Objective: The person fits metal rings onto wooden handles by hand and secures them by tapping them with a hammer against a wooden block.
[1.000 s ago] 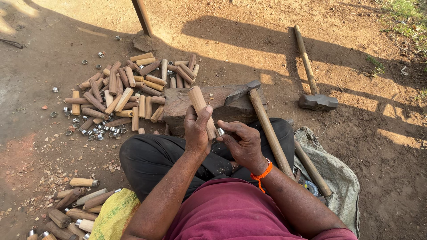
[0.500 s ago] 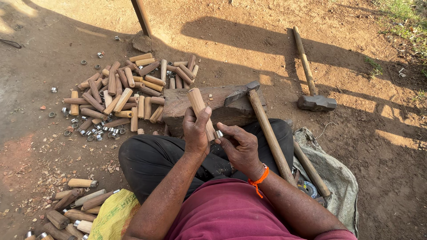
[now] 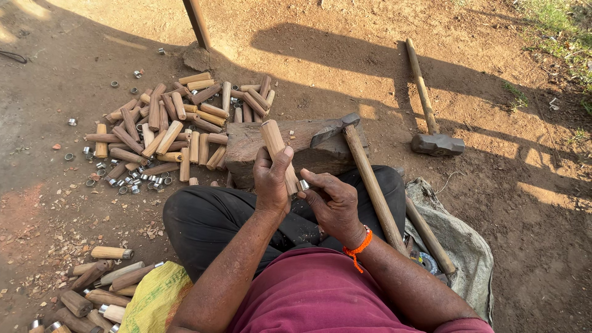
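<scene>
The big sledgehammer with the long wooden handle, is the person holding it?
No, the sledgehammer lies on the dirt, away from both hands.

so the wooden handle (image 3: 276, 153) is a short round peg of pale tan wood, smooth, with a flat cut top. it's held tilted, top end leaning away and a bit left, over the front edge of the wood block. the left hand (image 3: 272, 183) wraps its lower half. at the bottom end there's a small shiny metal ring (image 3: 303, 185), silver, pinched in the right hand (image 3: 333, 203) fingertips, right at the handle's lower tip.
</scene>
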